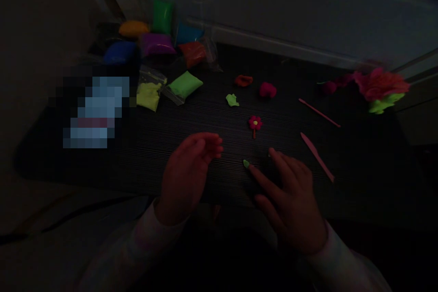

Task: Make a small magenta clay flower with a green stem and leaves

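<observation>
Two bare hands are closest to my view. The left hand (186, 171) is loosely cupped above the near side of the dark worktop (205, 121), its palm turned inward, and I see nothing in its hold. The right hand (290, 200) is spread, gripping nothing that I can make out; its index fingertip meets the near end of a small green piece (246, 164), which lies on the worktop between the two hands.

I judge that piece almost weightless, soft and easily dented, perhaps a bit tacky rather than slippery. I'd pinch it lightly by its long edges, or slide a thin blade underneath; the pink knife (316, 155) right of the right hand looks thin enough.

Just beyond lies a red flower (255, 123) with a yellow centre and a short brown stem. Its petals look easy to squash and the stem joint weak, so I'd support it from below. Farther off, a ragged light-green lump (232, 100) seems pliable enough to tear; I'd lift it by its thicker middle.
</observation>
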The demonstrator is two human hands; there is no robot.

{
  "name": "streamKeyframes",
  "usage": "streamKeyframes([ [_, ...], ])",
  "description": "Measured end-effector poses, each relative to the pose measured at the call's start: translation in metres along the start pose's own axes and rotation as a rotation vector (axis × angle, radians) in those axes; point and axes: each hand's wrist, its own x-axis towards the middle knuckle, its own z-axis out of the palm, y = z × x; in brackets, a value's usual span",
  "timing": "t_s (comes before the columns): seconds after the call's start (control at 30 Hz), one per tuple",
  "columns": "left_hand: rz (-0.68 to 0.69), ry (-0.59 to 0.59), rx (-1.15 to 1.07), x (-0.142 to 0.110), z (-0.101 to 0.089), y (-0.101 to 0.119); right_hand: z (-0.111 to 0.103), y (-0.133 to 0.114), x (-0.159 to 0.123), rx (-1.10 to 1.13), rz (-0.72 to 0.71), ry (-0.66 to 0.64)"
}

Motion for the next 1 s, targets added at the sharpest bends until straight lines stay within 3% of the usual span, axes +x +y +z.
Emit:
streamKeyframes([
  [0.4,0.027,0.023,0.084,-0.001,0.000,0.000,0.002,-0.005,0.003,-0.055,0.027,-0.028],
  [0.47,0.084,0.032,0.302,-0.003,0.001,-0.001,0.000,-0.002,0.000,-0.002,-0.001,-0.008],
  [0.53,0.214,-0.015,0.682,-0.005,0.005,-0.004,-0.002,0.002,-0.004,0.088,0.007,0.041],
  [0.67,0.518,-0.214,1.324,-0.006,0.013,-0.010,-0.004,0.007,-0.011,0.255,0.196,0.191],
  [0.8,0.518,-0.307,1.526,-0.004,0.017,-0.013,-0.002,0.008,-0.012,0.317,0.270,0.288],
  [1.0,0.432,-0.378,1.559,-0.002,0.020,-0.006,-0.003,0.008,-0.013,0.367,0.293,0.299],
])
